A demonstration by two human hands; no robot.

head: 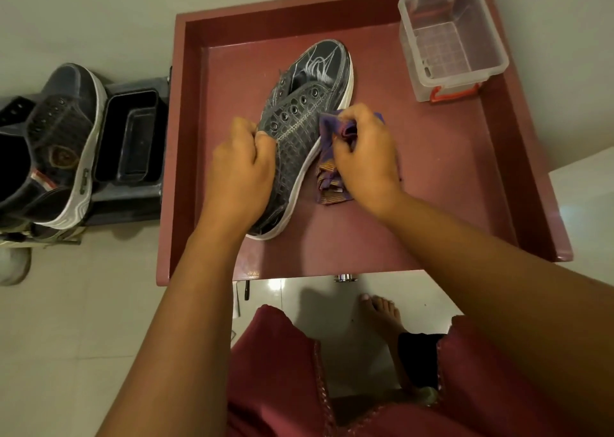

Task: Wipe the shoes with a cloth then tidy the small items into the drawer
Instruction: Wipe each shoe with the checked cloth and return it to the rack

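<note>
Purple cloth (335,137) is bunched in my right hand (363,150), fingers curled round it, and its loose tail trails on the drawer floor just below my knuckles. My left hand (241,167) grips the dark shoe (300,120) at its heel end, fingers curled over the collar, thumb tucked near the lowest eyelets.

The shoe lies inside the red drawer (432,177), tipped a little onto its side. Its long axis runs from my left fingers diagonally away and to the right, toe farthest from me. The white sole edge (307,167) faces my right fingers, and the cloth touches it about midway along the shoe. So my right hand is the nearer one for the wiping stroke, and I judge the next pass should follow that sole line up towards the toe while my left hand steadies the heel.

Beyond my right fingers, well apart in the drawer's far corner, stands a clear plastic box (452,37). Out past my left fingers, outside the drawer, a second shoe (63,137) rests on a dark rack (133,137); whether it has been wiped I cannot tell.
</note>
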